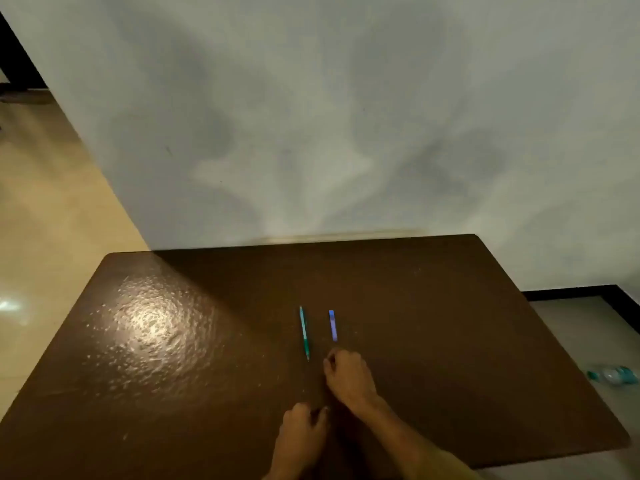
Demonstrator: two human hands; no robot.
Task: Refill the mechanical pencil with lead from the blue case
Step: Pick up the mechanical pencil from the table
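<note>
A green mechanical pencil (304,332) lies on the dark brown table (173,341), pointing roughly toward me. Just to its right, parallel to it, lies the slim blue lead case (333,325). My right hand (348,375) rests on the table a little below the blue case, its fingers curled, holding nothing. My left hand (303,429) sits nearer to me, below and left of the right hand, fingers loosely curled and nothing in it. Neither hand touches the pencil or the case.
The table stands against a pale wall (311,116). A plastic water bottle (613,374) lies on the floor off the table's right edge. Light tiled floor (41,202) shows at the left. A bright glare spot marks the table's left half.
</note>
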